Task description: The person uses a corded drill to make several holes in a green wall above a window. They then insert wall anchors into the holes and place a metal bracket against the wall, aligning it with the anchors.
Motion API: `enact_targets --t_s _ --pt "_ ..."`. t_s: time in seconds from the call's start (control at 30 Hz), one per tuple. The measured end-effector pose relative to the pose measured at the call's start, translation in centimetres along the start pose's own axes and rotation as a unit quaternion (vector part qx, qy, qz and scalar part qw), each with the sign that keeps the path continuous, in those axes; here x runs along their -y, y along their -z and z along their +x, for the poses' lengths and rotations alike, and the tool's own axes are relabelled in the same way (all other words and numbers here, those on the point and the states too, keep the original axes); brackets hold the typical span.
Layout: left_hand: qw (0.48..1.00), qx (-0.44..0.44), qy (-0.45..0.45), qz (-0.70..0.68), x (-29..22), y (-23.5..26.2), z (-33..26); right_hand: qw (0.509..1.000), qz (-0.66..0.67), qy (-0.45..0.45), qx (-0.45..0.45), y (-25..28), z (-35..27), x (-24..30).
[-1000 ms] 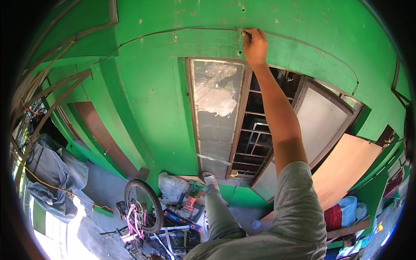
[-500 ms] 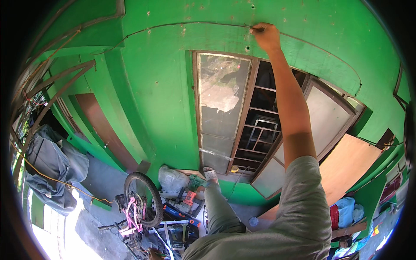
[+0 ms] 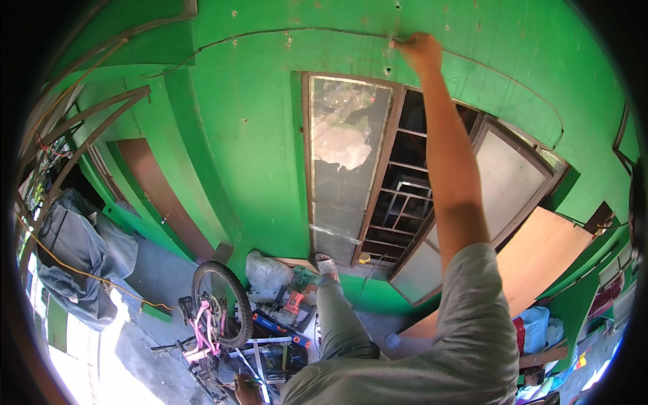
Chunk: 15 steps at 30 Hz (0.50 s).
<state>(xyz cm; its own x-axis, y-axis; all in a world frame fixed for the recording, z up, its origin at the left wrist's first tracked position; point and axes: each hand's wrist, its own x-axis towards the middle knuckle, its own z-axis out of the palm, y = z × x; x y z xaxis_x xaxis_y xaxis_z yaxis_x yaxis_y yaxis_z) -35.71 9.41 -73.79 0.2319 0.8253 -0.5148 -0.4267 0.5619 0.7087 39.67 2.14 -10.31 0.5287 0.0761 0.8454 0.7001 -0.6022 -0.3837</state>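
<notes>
Cable work, upper centre of the frame. Your right hand (image 3: 420, 50) is raised high against the green painted plank wall (image 3: 250, 135), fingers pinched narrow on the thin dark cable (image 3: 270, 32) that arcs across the wall above the brown-framed window (image 3: 347, 162). What exactly sits between the fingertips is too small to tell; it may be the cable itself or a small fastener on it.

Handling, as a judgement: the cable looks light, slack and flexible, so it will sag wherever it is unsupported. Grip it close to the point where it meets the wall, not mid-span. Thin sheathing could slip in a dry pinch.

Your left hand is out of view.

Lower centre: your foot rests on the window sill (image 3: 317, 264). Below, lower left, a pink bicycle (image 3: 209, 324) and scattered tools (image 3: 283, 317) lie on the grey concrete floor (image 3: 158, 277).
</notes>
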Motion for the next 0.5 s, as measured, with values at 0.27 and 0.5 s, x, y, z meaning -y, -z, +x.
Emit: enact_targets --t_s 0.27,0.5 --pt "0.99 0.062 -0.06 0.111 -2.2 -3.5 -0.8 0.96 0.064 0.153 -0.227 -3.4 -3.6 -3.1" --pt "0.829 0.137 -0.317 0.44 -0.8 0.0 -0.7 0.969 -0.036 0.211 -0.128 -1.1 1.6 -5.9"
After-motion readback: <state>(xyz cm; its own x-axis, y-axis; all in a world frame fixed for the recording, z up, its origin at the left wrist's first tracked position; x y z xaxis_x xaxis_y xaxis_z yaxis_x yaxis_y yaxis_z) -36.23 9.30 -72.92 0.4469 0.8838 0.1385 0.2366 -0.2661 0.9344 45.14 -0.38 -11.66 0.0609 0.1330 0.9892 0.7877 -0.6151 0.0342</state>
